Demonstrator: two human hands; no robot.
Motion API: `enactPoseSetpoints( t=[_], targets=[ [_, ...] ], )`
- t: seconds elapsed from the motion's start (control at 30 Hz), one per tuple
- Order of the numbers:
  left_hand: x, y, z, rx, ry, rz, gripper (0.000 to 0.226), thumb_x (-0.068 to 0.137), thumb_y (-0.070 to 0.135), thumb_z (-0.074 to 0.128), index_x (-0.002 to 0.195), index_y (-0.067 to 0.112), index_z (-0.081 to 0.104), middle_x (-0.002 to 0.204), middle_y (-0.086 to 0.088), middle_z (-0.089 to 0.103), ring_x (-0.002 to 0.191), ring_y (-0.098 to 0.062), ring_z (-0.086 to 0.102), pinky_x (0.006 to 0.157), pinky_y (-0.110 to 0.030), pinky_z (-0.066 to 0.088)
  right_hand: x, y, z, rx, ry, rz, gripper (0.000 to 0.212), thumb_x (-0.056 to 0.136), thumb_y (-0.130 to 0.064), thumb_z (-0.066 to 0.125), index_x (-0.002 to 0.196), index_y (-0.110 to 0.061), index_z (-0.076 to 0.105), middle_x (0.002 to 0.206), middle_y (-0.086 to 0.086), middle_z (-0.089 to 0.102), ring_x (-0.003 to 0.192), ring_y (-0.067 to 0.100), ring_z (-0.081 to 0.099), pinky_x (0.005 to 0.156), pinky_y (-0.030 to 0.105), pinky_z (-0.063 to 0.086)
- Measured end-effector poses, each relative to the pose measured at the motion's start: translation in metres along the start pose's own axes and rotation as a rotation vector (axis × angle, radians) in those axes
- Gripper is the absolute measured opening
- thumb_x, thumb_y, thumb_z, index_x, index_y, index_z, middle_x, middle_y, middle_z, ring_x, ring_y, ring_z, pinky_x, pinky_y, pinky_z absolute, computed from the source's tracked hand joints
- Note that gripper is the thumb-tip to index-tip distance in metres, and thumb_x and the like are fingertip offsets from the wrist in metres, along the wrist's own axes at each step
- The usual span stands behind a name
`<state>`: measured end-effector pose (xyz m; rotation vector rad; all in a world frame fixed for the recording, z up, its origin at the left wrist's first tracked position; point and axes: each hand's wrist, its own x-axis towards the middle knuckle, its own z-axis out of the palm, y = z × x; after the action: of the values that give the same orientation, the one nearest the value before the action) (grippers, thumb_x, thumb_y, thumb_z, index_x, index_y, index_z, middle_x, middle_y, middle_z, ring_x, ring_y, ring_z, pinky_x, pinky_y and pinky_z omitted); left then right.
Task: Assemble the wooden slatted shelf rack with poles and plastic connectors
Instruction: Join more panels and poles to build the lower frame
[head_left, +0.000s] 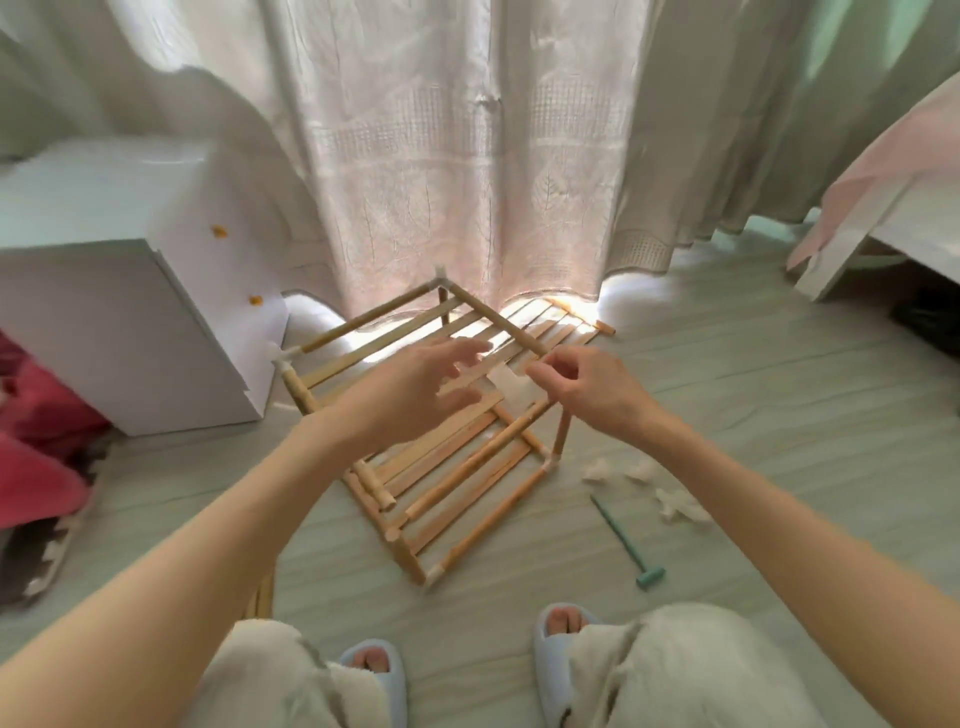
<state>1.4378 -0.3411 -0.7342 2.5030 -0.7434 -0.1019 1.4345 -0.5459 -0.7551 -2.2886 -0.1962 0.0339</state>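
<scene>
1. As the rack (415, 415) stands half-built mid-floor (727, 415) w/ a corner unjoined, right hand (587, 387) curls its fingers at the top pole (498, 322) end, prob. to seat a connector; grip unclear.
2. Left hand (415, 387) hovers over slats, fingers spread, holding nothing.
3. Hammer (626, 543) lies by the rack's right side, within reach.

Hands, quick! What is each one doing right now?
Left hand: open, fingers spread above the rack, holding nothing.
Right hand: fingers curled at the rack's top corner; whether it grips anything cannot be told.

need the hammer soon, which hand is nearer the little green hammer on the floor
Right. The right hand is up at the rack's corner, above the green hammer; the left hand is farther off, across the rack.
</scene>
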Motion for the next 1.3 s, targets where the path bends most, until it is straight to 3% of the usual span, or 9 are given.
enactPoseSetpoints(
  t=[0.2,0.3,0.43,0.53,0.77,0.87,1.07,1.2,1.3],
  targets=[
    [-0.040,-0.003,-0.009,-0.231,0.249,0.002,0.023,0.082,0.011,0.067,0.098,0.028,0.062,0.081,0.013,0.059,0.073,-0.005,0.059,0.075,-0.030,0.053,-0.009,-0.062,0.012,0.176,-0.088,-0.071,0.025,0.088,-0.036,0.059,0.080,-0.013,0.066,0.061,-0.005,0.055,0.055,0.009,0.049,0.060,0.029,0.040],
    [-0.054,-0.010,-0.014,-0.348,0.324,-0.004,0.032,0.080,0.005,0.068,0.089,0.035,0.062,0.078,0.009,0.063,0.073,-0.013,0.063,0.074,-0.031,0.054,-0.016,-0.069,0.020,0.337,-0.115,-0.056,0.019,0.087,-0.034,0.060,0.086,-0.017,0.068,0.070,-0.005,0.059,0.061,0.005,0.053,0.061,0.022,0.043],
    [-0.062,-0.020,0.002,-0.495,0.358,-0.066,0.030,0.078,0.008,0.071,0.092,0.033,0.062,0.087,0.014,0.063,0.079,-0.005,0.064,0.075,-0.025,0.054,-0.022,-0.065,0.035,0.277,-0.141,-0.097,0.010,0.088,-0.029,0.060,0.095,-0.023,0.065,0.088,-0.012,0.064,0.079,-0.002,0.057,0.073,0.015,0.042],
    [-0.063,-0.030,0.021,-0.476,0.234,-0.181,0.033,0.083,0.018,0.067,0.113,0.021,0.057,0.103,0.003,0.062,0.091,-0.009,0.062,0.082,-0.027,0.053,-0.024,-0.055,0.050,0.027,-0.106,-0.131,0.018,0.089,-0.032,0.058,0.102,-0.021,0.063,0.104,-0.002,0.064,0.094,0.009,0.058,0.085,0.027,0.048],
    [-0.082,-0.073,0.087,-0.464,0.052,-0.724,0.048,0.089,0.014,0.059,0.133,0.007,0.040,0.132,-0.010,0.047,0.120,-0.025,0.048,0.101,-0.039,0.043,-0.034,-0.043,0.046,0.009,-0.106,-0.030,0.025,0.093,-0.030,0.052,0.104,-0.009,0.062,0.094,0.001,0.061,0.088,0.018,0.059,0.080,0.031,0.049],
    [-0.108,-0.078,0.121,-0.570,0.003,-0.667,0.057,0.090,0.011,0.058,0.141,0.012,0.031,0.137,-0.004,0.041,0.128,-0.022,0.041,0.104,-0.034,0.039,-0.045,-0.034,0.050,0.235,-0.229,0.100,0.016,0.094,-0.028,0.050,0.096,-0.017,0.062,0.105,0.010,0.062,0.093,0.020,0.061,0.078,0.028,0.054],
    [-0.117,-0.068,0.147,-0.726,0.236,-0.574,0.020,0.088,0.002,0.057,0.104,0.014,0.056,0.109,-0.004,0.063,0.107,-0.015,0.059,0.092,-0.026,0.049,-0.061,-0.017,0.064,0.388,-0.209,0.248,0.025,0.092,-0.031,0.053,0.099,-0.009,0.063,0.102,0.008,0.061,0.093,0.020,0.060,0.076,0.028,0.053],
    [-0.118,-0.049,0.152,-0.846,0.007,-0.455,0.031,0.090,0.004,0.056,0.120,0.009,0.059,0.117,-0.001,0.063,0.108,-0.007,0.058,0.096,-0.020,0.045,-0.065,-0.006,0.094,0.375,-0.141,0.334,0.024,0.092,-0.033,0.054,0.088,-0.011,0.063,0.089,0.006,0.061,0.086,0.020,0.058,0.080,0.036,0.051],
    [-0.115,-0.037,0.159,-0.838,-0.084,-0.389,0.034,0.092,0.005,0.054,0.125,0.012,0.055,0.120,0.002,0.062,0.110,-0.005,0.057,0.098,-0.024,0.045,-0.073,0.012,0.116,0.432,0.050,0.409,0.024,0.090,-0.035,0.056,0.075,-0.017,0.059,0.078,0.004,0.058,0.079,0.019,0.055,0.078,0.041,0.049]
  ],
)
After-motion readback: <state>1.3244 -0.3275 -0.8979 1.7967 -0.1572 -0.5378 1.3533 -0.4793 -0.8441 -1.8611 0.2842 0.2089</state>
